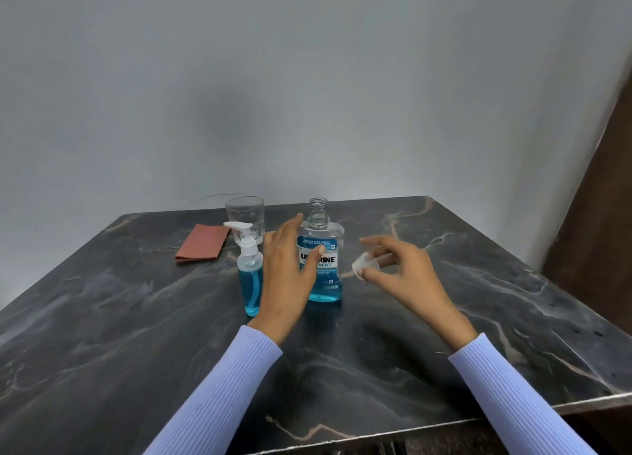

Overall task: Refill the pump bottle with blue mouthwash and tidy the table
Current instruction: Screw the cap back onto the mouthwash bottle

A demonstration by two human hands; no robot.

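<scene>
Left of centre frame: folded rust-red cloth lies flat on the dark marbled stone worktop, well apart from the bottles; probably parked there for a later wipe-down.

Just right of it: empty clear drinking glass, upright, standing behind the pump head.

Centre: small clear plastic pump bottle with white dispenser head, upright, pump fitted, blue liquid up to roughly the shoulder. It appears already refilled and closed.

Left hand: fingers spread loosely, palm toward the large clear mouthwash bottle with blue label, thumb lying across the label. Whether the palm grips the bottle or only rests against it I cannot tell. Judgement: it steadies the bottle so it does not tip or turn under the cap.

Mouthwash bottle: upright, neck uncapped, threads bare, blue liquid filling the lower body only.

Right of centre: right hand pinches a small clear plastic cap between thumb and fingertips, beside the bottle and below its neck. Likely step: recapping, then tidying.
</scene>
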